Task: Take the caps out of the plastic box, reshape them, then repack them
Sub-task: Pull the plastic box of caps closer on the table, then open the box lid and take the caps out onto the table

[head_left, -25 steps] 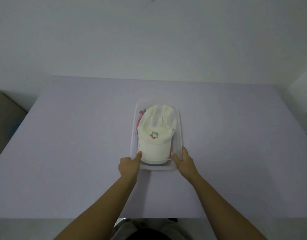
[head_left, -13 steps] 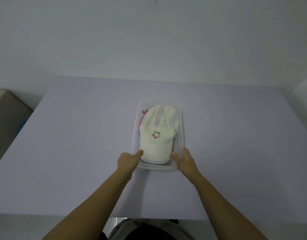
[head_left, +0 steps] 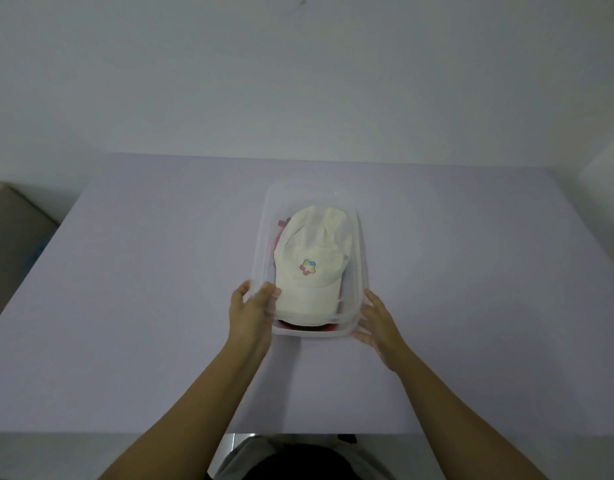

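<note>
The task is judged to be at its very beginning. No cap is taken out yet: the white cap (head_left: 309,268) with a small coloured emblem is seen lying on top inside the clear plastic box (head_left: 261,237), its brim toward the person, and a red cap (head_left: 312,328) is seen under it at the near end. Something darker is perhaps below that, but it cannot be told surely. The box is placed near the middle of the lilac tabletop (head_left: 160,271). Nothing is reshaped and nothing is repacked, so all three parts of the task are considered to be left.

The box is held at its near end from both sides. The near left corner is gripped by the left hand (head_left: 251,311): the thumb (head_left: 272,292) is seen on the inner side and the fingers on the outer side, with the blurred clear plastic between them. The right hand (head_left: 376,318) is kept with straight, relaxed fingers, laid against the near right corner, and nothing is enclosed by it. Several rim lines are seen at the near edge; whether a lid is there cannot be told.
</note>
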